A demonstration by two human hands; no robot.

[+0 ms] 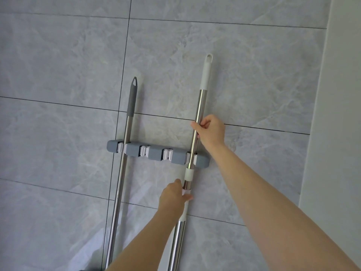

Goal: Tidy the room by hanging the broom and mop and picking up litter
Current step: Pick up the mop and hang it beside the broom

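A grey wall rack point(134, 151) with several white clips is fixed to the tiled wall. A steel pole with a grey cap point(125, 145) sits in its leftmost clip. A second steel pole with a white cap point(199, 106) stands in the rightmost clip. My right hand point(210, 132) grips this pole above the rack. My left hand point(172, 196) grips the same pole below the rack, at its white collar. The heads of both poles are out of view below.
Grey marble-look tiles point(58, 65) with dark grout lines cover the wall. A plain pale wall edge point(336, 114) runs down the right side. Two middle clips point(167, 154) on the rack hold nothing.
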